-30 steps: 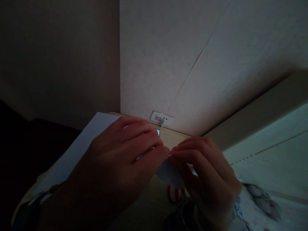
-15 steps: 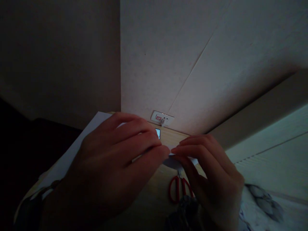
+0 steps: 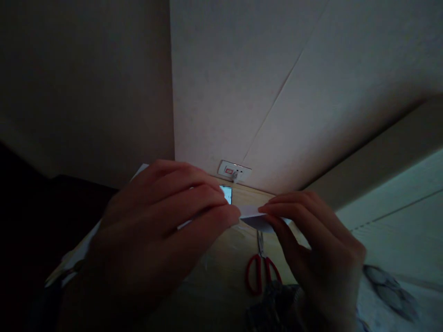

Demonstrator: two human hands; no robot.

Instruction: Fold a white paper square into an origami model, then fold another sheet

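A folded piece of white paper [image 3: 249, 212] is held up between my two hands over the wooden table [image 3: 221, 263]. My left hand [image 3: 169, 216] is closed, pinching the paper's left end; its palm side is hidden. At the other end, my right hand [image 3: 311, 235] grips the paper between thumb and fingers. Below the paper lie scissors [image 3: 258, 274] with red handles, pointing away from me. Behind my left fingertips shows part of a phone [image 3: 227, 194] with a lit screen.
A wall socket [image 3: 234, 170] with a plug in it sits just beyond the table. White sheet paper [image 3: 81, 253] lies partly under my left hand at the table's left side. A pair of glasses [image 3: 391, 293] rests at the lower right. The room is dim.
My hands have drawn apart, the right one shifting to the right, so more of the folded paper shows between them. More of the scissors and phone screen is visible.
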